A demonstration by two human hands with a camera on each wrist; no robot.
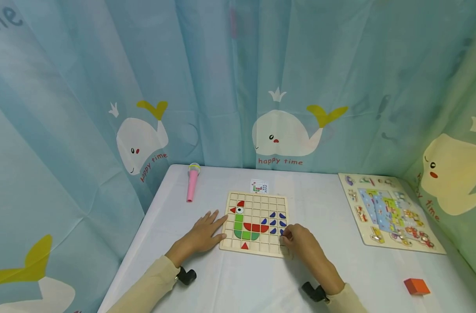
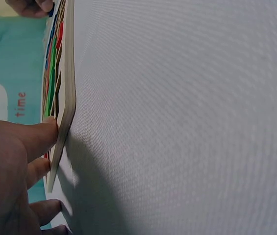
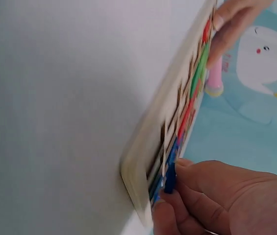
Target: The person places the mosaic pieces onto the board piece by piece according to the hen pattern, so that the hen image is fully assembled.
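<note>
A wooden grid board [image 1: 265,249] lies on the white table, its squares partly filled with red, green and blue pieces in the shape of a bird. My right hand [image 1: 302,243] pinches a blue piece [image 3: 170,178] between thumb and fingers at the board's right side, by the other blue pieces [image 1: 273,223]. My left hand [image 1: 202,232] rests at the board's left edge with fingers spread, thumb and a finger touching the rim. A red triangle [image 1: 244,246] sits in the bottom row, below the green pieces [image 1: 246,235].
Behind the board lies a small picture card [image 1: 259,186] with a similar bird. A pink toy microphone [image 1: 192,182] is at the back left. To the right are a picture puzzle board [image 1: 390,213] and an orange block [image 1: 417,286]. Whale-print curtains [image 1: 222,87] surround the table.
</note>
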